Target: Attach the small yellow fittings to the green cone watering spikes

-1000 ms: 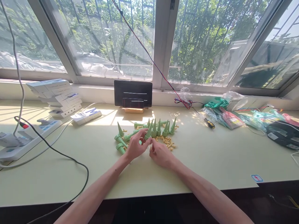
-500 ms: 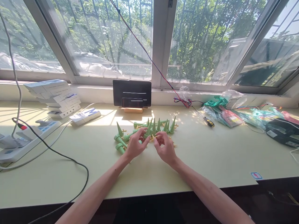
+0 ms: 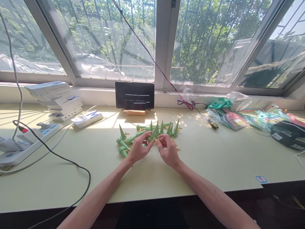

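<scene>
Fingers of the left hand [image 3: 139, 148] pinch a tilted green plastic spike [image 3: 153, 135] over a pale table [image 3: 147, 181]. Just beside it, the right hand [image 3: 169, 152] pinches a small yellow fitting [image 3: 155, 140], near a row of upright spikes [image 3: 175, 130].

To me, over the link, the green cones [image 3: 176, 130] look like smooth, matt plastic, the desk [image 3: 214, 159] smooth, the black screen [image 3: 134, 89] glossy, its stand [image 3: 135, 113] wooden, the clear bag [image 3: 241, 102] crinkled, shiny plastic.

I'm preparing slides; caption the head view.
Left hand grips a green cone; right hand pinches a yellow fitting beside it.
</scene>
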`<state>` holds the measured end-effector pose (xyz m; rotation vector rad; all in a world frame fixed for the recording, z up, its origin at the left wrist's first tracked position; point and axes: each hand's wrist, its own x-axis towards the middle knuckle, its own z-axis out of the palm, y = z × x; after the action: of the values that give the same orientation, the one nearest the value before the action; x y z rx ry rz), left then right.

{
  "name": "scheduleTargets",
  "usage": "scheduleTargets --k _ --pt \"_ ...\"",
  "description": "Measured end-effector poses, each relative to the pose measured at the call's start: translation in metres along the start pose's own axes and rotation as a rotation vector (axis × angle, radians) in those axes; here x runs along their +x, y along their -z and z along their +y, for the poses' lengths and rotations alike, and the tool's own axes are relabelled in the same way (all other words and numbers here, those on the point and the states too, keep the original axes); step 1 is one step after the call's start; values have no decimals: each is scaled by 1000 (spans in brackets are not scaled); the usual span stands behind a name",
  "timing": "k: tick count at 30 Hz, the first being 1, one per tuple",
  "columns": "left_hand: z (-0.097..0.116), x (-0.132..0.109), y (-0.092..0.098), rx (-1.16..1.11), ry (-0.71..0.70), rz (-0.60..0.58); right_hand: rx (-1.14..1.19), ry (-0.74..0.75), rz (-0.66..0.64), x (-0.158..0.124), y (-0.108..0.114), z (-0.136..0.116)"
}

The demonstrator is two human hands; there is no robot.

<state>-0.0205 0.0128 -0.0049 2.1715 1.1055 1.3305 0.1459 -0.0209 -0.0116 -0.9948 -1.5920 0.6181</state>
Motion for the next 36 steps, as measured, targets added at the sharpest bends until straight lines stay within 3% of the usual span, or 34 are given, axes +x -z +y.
scheduleTargets --k 26,36 --pt "1 1 1 -33 41 -45 -95 53 59 2 2 2" --pt "3 1 1 -164 171 -64 -99 68 70 2 2 4"
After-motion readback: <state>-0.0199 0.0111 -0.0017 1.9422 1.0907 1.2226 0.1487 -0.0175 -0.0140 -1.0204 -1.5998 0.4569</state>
